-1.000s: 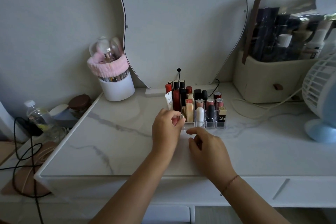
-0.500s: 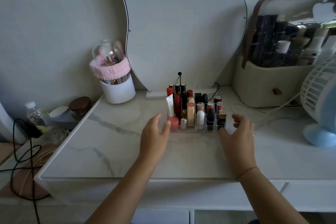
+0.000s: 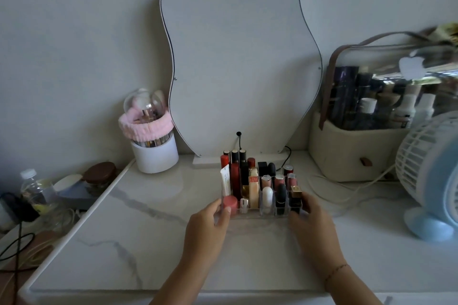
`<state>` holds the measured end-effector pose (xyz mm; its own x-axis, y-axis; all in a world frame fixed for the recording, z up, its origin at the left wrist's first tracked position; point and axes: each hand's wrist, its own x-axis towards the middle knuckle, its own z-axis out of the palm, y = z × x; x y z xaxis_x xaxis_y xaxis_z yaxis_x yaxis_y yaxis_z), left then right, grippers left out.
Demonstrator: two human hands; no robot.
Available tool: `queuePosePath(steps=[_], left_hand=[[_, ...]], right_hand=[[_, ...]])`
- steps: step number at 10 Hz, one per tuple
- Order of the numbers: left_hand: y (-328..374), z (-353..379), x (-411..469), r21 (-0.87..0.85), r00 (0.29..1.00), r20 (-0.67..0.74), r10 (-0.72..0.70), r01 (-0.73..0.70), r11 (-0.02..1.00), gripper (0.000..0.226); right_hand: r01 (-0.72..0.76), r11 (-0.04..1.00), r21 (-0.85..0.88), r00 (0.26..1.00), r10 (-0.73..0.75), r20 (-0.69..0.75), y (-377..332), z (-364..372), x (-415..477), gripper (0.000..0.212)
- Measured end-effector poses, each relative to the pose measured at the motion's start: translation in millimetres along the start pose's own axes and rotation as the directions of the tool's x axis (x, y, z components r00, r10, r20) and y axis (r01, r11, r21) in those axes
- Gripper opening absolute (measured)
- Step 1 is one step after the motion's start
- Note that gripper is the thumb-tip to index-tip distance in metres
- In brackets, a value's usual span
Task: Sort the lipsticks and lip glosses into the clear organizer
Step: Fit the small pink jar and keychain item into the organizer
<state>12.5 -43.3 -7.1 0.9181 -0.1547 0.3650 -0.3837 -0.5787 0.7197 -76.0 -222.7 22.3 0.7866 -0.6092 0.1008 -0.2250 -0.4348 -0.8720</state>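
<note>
We cupped the clear organizer [image 3: 260, 213] at its side walls, left hand [image 3: 208, 228] and right hand [image 3: 312, 225] half-curled against it; rigid, slick, top-heavy with upright lipsticks [image 3: 281, 193], we judged.

At three o'clock, we see the white-and-blue plastic desk fan [image 3: 432, 178] cut off by the edge; our right hand [image 3: 313, 225] hides the clear acrylic organizer's [image 3: 260, 213] right corner.

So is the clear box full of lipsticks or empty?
Nearly full. The clear box has lipsticks standing upright in almost every slot, row behind row; one front slot looks nearly empty.
</note>
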Motion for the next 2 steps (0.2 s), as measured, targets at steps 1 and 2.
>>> queuePosePath(steps=[1, 2], left_hand=[[-2.6, 1.3, 1.8, -0.034, 0.999, 0.005, -0.035, 0.035, 0.999, 0.038], [-4.1, 2.3, 1.3, -0.053, 0.999, 0.006, -0.043, 0.043, 0.998, 0.039]], right_hand=[[-0.024, 1.000, 0.010, 1.000, 0.024, -0.018, 2.4, 1.9, 4.2, 0.020], [-0.010, 1.000, 0.006, 0.999, 0.010, -0.037, 0.6, 4.2, 4.5, 0.025]])
